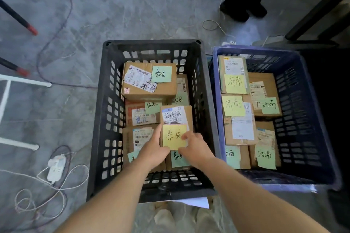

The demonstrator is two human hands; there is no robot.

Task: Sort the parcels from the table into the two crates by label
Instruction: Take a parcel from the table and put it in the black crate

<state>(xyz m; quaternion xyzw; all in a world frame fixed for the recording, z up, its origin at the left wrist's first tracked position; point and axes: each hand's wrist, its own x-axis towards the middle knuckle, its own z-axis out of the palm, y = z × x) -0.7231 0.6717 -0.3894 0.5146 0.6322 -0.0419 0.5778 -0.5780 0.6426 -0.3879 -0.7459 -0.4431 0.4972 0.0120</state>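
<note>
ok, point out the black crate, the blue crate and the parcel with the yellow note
black crate (98,119): head view, on its left rim.
blue crate (303,119): head view, on its right inner wall.
yellow-note parcel (175,132): head view, on the yellow note.

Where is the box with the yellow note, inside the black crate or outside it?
Inside. The box is on top of other boxes within the black crate walls, and the left hand and right hand hold it.

So both bare forearms are stretched out forward and down, left grip (153,149) and right grip (197,147) close together, each holding a side of one parcel (177,117), right thumb on top.
</note>
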